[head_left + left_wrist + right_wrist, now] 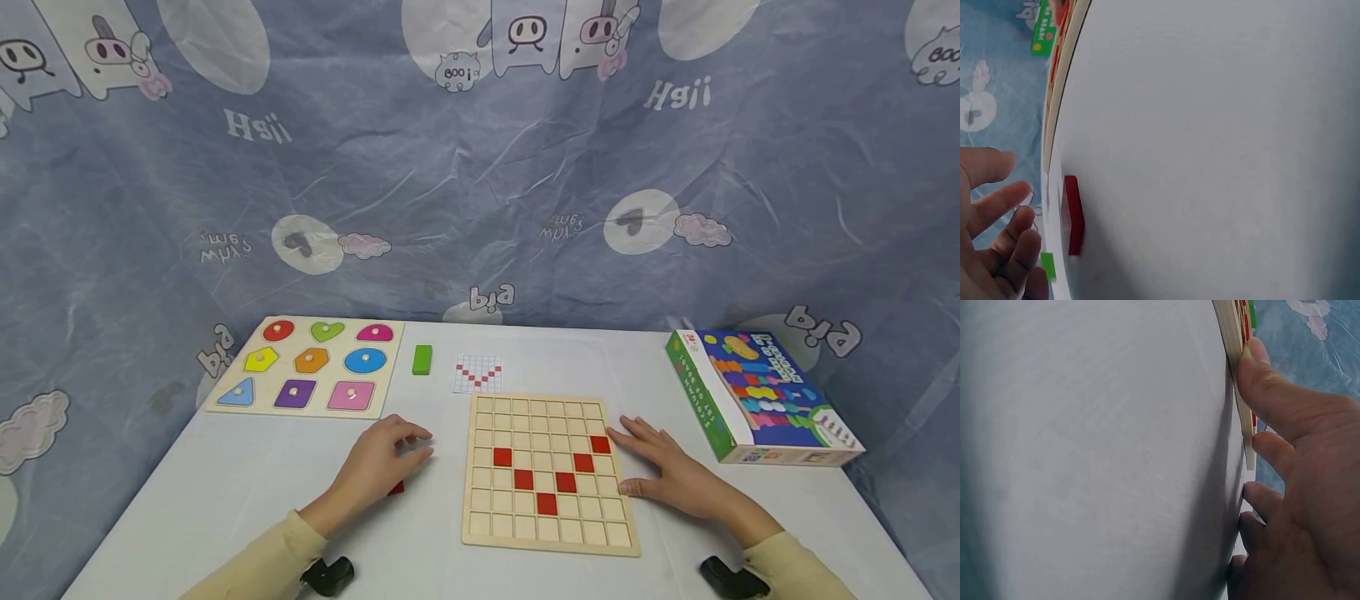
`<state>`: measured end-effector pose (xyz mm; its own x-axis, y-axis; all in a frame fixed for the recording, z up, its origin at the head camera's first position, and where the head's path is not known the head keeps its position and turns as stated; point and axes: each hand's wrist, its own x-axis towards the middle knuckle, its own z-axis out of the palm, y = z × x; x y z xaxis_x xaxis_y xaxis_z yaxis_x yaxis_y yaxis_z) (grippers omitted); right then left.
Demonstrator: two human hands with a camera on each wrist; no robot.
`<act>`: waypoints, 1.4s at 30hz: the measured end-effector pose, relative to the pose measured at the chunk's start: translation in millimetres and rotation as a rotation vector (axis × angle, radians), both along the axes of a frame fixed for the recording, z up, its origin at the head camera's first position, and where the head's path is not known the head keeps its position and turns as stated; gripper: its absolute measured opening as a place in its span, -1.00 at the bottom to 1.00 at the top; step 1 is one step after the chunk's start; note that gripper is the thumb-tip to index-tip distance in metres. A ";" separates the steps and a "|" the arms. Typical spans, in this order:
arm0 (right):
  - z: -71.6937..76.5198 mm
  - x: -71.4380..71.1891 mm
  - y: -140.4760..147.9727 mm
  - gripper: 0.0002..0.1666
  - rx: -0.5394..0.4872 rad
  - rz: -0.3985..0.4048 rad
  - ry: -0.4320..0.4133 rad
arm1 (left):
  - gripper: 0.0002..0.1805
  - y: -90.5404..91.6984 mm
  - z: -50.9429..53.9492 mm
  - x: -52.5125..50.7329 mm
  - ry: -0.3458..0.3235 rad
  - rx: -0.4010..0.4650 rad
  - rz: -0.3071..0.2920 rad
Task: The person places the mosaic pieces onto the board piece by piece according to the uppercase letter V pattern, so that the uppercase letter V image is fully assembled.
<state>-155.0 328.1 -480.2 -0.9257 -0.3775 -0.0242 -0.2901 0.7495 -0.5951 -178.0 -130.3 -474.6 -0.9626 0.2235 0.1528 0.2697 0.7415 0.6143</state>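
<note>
A wooden grid board [542,530] lies on the table, with several red square tiles [547,503] set in its cells in a V shape. My left hand [377,463] hovers left of the board, fingers loosely bent and holding nothing. Below it lies a loose red tile [1074,215], mostly hidden by the hand in the head view. My right hand [675,477] lies at the board's right side, its thumb and index finger touching the board's edge. Behind the board is a small pattern card [477,373] printed with a red V on a grid.
A green block [422,360] lies left of the card. At the back left is a shape puzzle board [300,392] with knobbed coloured pieces. A toy box [772,400] sits at the back right. Patterned cloth [450,183] hangs behind the white table [247,492].
</note>
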 end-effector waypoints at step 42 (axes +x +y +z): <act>3.2 1.0 -1.4 -0.02 0.006 -0.015 -0.015 | -0.72 -42.6 -4.4 16.0 -0.078 -0.060 -0.003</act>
<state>-154.0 326.7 -477.0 -0.9309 -0.3630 -0.0398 -0.2698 0.7572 -0.5948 -162.0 -173.0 -479.0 -0.9705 0.2326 0.0640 0.2250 0.7772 0.5876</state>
